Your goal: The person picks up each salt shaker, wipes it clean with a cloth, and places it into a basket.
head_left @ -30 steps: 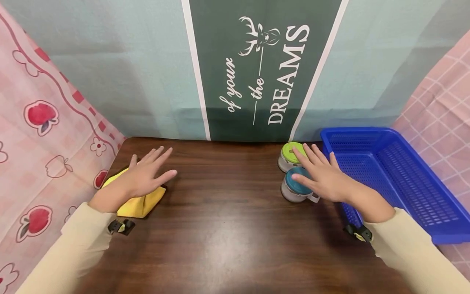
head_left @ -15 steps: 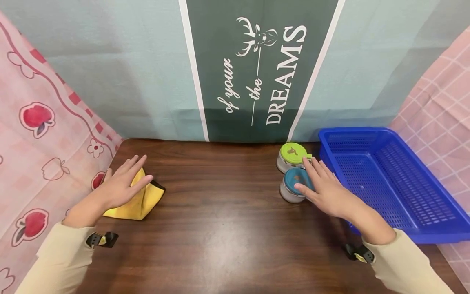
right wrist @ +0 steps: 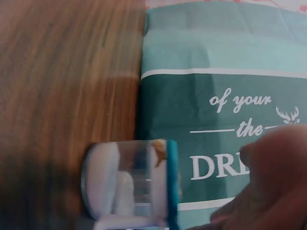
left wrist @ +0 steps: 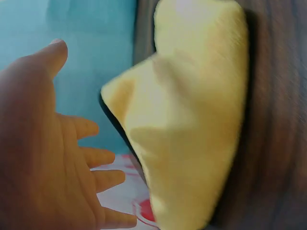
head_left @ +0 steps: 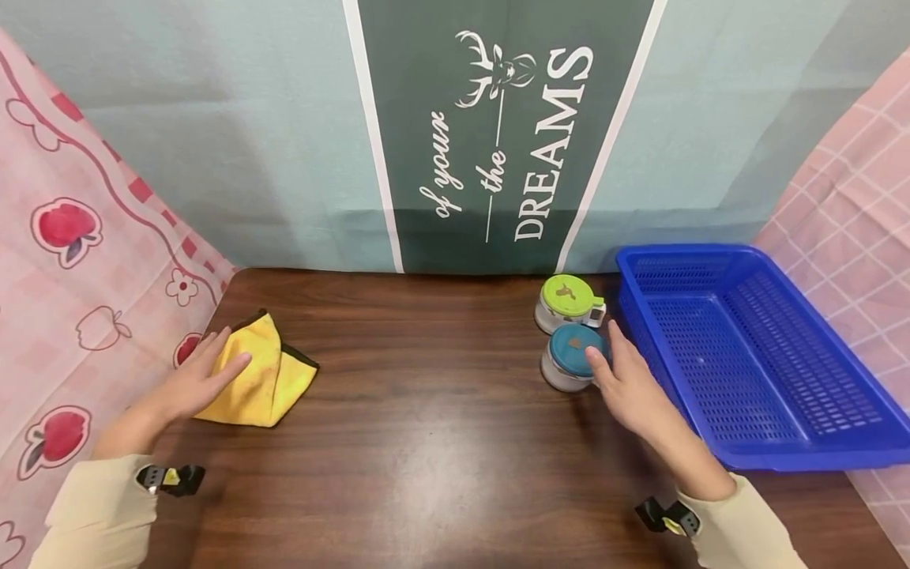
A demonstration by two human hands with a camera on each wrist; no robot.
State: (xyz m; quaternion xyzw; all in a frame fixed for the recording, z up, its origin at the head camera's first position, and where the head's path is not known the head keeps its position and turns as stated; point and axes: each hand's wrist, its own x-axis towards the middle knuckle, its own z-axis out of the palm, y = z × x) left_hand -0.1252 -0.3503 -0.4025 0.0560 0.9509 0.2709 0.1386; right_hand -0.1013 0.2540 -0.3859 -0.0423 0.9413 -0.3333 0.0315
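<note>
A folded yellow cloth (head_left: pixel 257 379) with dark edging lies on the left of the table. My left hand (head_left: pixel 190 386) is over its left side, fingers straight and thumb spread; in the left wrist view the hand (left wrist: pixel 53 143) shows a gap to the cloth (left wrist: pixel 182 120). On the right, a clear jar with a teal lid (head_left: pixel 571 352) stands in front of a similar jar with a lime-green lid (head_left: pixel 567 296). My right hand (head_left: pixel 631 389) hovers beside the teal-lidded jar, thumb apart from the fingers, partly covering the jar's right side. Both hands hold nothing.
A blue perforated plastic basket (head_left: pixel 828 458) stands right of the jars, close to my right hand. Brown wood-grain table (head_left: pixel 426 442) stretches between the hands. A green printed curtain (head_left: pixel 455 237) hangs at the back, with a pink curtain (head_left: pixel 107 269) on the left.
My left hand has drawn back and left, lower over the cloth, uncovering more of it. My right hand has pulled back slightly and turned, uncovering the green-lidded jar and its handle.
</note>
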